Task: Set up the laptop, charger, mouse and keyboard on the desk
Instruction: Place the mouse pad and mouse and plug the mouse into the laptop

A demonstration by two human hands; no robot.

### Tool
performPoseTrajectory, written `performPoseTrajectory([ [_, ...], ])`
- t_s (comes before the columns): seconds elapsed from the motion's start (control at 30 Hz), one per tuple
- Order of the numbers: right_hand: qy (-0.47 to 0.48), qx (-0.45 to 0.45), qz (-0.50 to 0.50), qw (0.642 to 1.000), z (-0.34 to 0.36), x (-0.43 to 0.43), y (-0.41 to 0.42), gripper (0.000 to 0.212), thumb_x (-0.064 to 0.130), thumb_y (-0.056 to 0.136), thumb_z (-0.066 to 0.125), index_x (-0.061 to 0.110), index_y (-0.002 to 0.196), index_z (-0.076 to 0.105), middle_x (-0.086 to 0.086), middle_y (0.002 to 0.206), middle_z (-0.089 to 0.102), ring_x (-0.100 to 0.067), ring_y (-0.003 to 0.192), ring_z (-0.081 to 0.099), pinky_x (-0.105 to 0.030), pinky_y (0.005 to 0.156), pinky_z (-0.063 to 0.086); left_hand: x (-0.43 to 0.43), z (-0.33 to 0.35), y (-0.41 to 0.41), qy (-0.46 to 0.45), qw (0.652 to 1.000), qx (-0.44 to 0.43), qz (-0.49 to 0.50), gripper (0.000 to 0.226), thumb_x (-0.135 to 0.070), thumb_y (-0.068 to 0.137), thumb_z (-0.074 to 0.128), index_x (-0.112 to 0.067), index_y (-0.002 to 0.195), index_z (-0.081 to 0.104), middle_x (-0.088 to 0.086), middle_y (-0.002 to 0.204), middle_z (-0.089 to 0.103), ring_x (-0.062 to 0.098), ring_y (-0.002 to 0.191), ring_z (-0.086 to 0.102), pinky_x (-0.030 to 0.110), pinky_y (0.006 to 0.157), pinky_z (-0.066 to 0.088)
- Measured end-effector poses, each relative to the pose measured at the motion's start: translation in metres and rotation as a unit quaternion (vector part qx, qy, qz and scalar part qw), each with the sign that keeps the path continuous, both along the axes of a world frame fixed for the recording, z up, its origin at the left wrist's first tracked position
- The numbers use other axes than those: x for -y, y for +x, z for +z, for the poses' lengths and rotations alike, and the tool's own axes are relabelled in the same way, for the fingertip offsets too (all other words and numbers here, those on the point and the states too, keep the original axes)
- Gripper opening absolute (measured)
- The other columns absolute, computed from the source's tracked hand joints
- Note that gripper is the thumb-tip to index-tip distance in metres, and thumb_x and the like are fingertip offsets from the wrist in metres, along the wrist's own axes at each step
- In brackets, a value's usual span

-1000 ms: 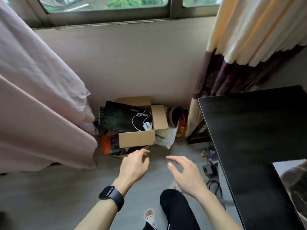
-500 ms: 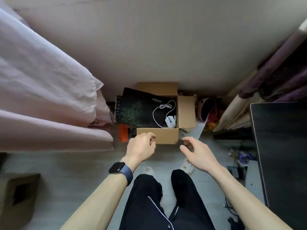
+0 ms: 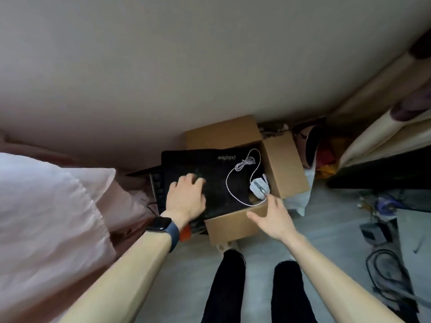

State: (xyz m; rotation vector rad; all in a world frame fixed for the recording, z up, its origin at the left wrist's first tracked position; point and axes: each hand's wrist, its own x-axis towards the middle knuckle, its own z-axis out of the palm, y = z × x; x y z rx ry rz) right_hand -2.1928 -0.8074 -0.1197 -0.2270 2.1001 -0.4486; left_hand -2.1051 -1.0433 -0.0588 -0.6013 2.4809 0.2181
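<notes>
the left hand (image 3: 186,199) rests with bent fingers on a black slab (image 3: 224,169) in the box (image 3: 233,226); whether it grips, i cannot tell. the right hand (image 3: 272,217), fingers spread, reaches just beside the white mouse (image 3: 259,188) lying on the slab. the keyboard (image 3: 158,190) pokes out beneath.

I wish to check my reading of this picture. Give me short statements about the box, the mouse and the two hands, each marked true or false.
1. The white mouse lies in the cardboard box. True.
2. The left hand grips the mouse. False: it rests on the black flat item.
3. The mouse cable is black. False: it is white.
4. The right hand reaches towards the mouse, fingers spread. True.
5. A watch is on the left wrist. True.
</notes>
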Motion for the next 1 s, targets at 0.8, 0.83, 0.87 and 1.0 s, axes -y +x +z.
performPoseTrajectory([
  [0.8,0.1,-0.052,-0.087,0.99,-0.093,0.127,-0.026,0.03,0.027,0.091,0.053,0.016,0.114,0.069,-0.017,0.118,0.069,-0.038,0.113,0.063,-0.039,0.09,0.051,0.091,-0.073,-0.078,-0.036,0.996,-0.016,-0.08,0.033,-0.042,0.1,0.047,-0.022,0.12,0.064,0.007,0.12,0.056,0.032,0.111,0.055,0.04,0.088,0.038],
  [0.83,0.089,-0.037,-0.106,0.99,-0.087,0.121,-0.027,0.03,0.029,0.091,0.054,0.018,0.113,0.071,-0.016,0.117,0.071,-0.037,0.113,0.063,-0.037,0.091,0.05,0.089,-0.068,-0.079,-0.026,0.996,-0.019,-0.077,0.034,-0.042,0.1,0.047,-0.024,0.122,0.064,0.007,0.121,0.058,0.031,0.111,0.057,0.039,0.088,0.039],
  [0.87,0.076,-0.027,-0.131,0.988,-0.08,0.116,-0.028,0.029,0.032,0.091,0.055,0.018,0.111,0.072,-0.015,0.114,0.072,-0.036,0.113,0.063,-0.035,0.091,0.049,0.086,-0.062,-0.079,-0.018,0.997,-0.023,-0.076,0.034,-0.043,0.099,0.047,-0.025,0.123,0.063,0.006,0.121,0.06,0.031,0.109,0.059,0.038,0.088,0.04],
  [1.0,0.022,-0.053,-0.205,0.977,-0.027,0.086,-0.025,0.036,0.047,0.098,0.049,0.018,0.088,0.069,-0.003,0.084,0.071,-0.029,0.091,0.059,-0.032,0.073,0.041,0.073,-0.029,-0.069,0.004,0.997,-0.047,-0.066,0.032,-0.043,0.099,0.046,-0.027,0.12,0.064,0.0,0.107,0.069,0.028,0.098,0.065,0.037,0.085,0.043],
])
